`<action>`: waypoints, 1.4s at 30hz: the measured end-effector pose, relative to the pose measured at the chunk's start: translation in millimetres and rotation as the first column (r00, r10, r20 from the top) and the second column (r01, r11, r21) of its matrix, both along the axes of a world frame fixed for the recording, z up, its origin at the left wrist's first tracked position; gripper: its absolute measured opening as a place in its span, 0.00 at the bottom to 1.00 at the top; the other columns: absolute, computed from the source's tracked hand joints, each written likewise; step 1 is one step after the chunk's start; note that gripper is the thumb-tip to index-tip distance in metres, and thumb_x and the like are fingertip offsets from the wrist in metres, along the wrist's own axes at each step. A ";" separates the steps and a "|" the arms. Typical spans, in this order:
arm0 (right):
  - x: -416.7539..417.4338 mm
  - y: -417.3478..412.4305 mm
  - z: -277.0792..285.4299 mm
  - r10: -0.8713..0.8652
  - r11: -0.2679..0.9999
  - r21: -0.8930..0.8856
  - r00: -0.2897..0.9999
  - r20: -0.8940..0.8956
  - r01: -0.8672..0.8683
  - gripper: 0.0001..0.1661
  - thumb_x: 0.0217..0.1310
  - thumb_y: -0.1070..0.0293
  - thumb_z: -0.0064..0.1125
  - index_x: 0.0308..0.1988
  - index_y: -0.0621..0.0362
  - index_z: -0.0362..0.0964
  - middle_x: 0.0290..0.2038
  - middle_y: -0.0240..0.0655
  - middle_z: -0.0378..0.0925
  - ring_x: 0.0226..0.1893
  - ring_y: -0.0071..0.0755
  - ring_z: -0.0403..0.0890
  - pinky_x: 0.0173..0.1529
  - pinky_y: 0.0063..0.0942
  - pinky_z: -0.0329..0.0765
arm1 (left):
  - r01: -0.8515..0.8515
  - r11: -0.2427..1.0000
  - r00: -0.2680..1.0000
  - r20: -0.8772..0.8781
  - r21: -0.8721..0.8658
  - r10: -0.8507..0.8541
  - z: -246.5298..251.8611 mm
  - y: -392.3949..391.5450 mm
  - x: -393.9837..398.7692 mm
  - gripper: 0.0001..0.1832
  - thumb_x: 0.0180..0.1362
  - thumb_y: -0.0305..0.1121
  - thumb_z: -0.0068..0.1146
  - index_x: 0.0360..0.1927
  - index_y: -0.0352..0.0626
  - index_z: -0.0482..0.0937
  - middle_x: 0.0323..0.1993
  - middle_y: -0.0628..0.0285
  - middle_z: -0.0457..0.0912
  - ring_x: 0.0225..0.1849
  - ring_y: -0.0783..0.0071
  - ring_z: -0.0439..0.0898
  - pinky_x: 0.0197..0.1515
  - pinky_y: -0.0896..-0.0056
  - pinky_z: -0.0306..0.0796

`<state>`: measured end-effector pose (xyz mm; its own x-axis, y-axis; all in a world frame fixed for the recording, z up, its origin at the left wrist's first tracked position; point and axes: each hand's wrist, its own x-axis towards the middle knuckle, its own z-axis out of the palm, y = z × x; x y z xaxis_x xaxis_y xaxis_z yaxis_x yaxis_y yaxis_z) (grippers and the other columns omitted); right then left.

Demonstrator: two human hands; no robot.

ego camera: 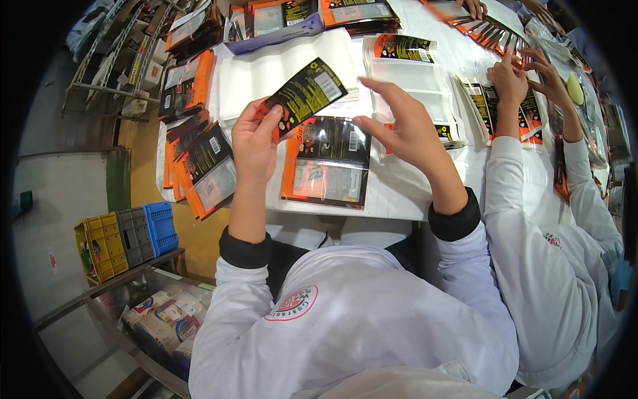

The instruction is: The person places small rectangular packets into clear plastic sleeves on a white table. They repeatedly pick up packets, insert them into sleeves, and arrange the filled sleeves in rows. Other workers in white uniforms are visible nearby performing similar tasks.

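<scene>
My left hand (255, 144) pinches a black-and-orange printed label (310, 92) at its orange end, thumb on top. The label is held tilted, its free end with a barcode pointing up and to the right. My right hand (411, 132) is just right of it, thumb and index finger spread, with nothing seen between them. Below the label, a flat plastic pouch (326, 172) lies near the table edge, orange and black with a transparent window. White sheets (284, 65) lie behind my left hand. Beyond my right hand is a stack of label sheets (411, 75), partly bare backing.
Stacked pouches (207, 169) overhang the table's left edge, with another stack (187, 87) behind. A purple-sided box (279, 37) holds pouches at the back. At right, a co-worker's hands (511, 80) work over labels. Plastic crates (134, 237) and a wire shelf (117, 60) stand left.
</scene>
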<state>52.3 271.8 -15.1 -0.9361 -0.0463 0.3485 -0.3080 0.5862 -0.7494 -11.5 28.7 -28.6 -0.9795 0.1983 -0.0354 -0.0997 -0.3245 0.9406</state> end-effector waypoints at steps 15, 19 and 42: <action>39.7 -3.9 -13.0 -0.081 0.718 0.689 0.971 0.227 -0.101 0.35 0.46 0.46 0.71 0.52 0.49 0.78 0.58 0.25 0.76 0.66 0.36 0.67 0.68 0.70 0.54 | 0.338 0.743 0.941 0.196 -0.577 -0.276 -15.7 4.8 0.0 0.13 0.56 0.27 0.66 0.44 0.37 0.79 0.34 0.64 0.83 0.31 0.84 0.80 0.29 0.83 0.77; 39.5 -4.7 -11.6 -0.086 0.710 0.697 0.971 0.223 -0.097 0.35 0.45 0.45 0.71 0.52 0.49 0.78 0.58 0.25 0.76 0.65 0.36 0.67 0.68 0.69 0.54 | 0.339 0.715 0.940 0.190 -0.612 -0.284 -15.5 6.8 -2.8 0.13 0.56 0.27 0.66 0.44 0.36 0.79 0.34 0.63 0.83 0.31 0.83 0.80 0.30 0.81 0.79; -3.0 72.8 26.8 -0.103 0.965 0.235 0.992 -0.077 0.119 0.22 0.61 0.53 0.63 0.46 0.58 0.81 0.42 0.42 0.82 0.46 0.47 0.80 0.51 0.36 0.74 | -0.119 0.342 0.468 -0.356 -0.932 -0.809 -5.6 27.4 109.4 0.17 0.49 0.29 0.66 0.44 0.37 0.81 0.48 0.52 0.81 0.49 0.57 0.80 0.48 0.62 0.76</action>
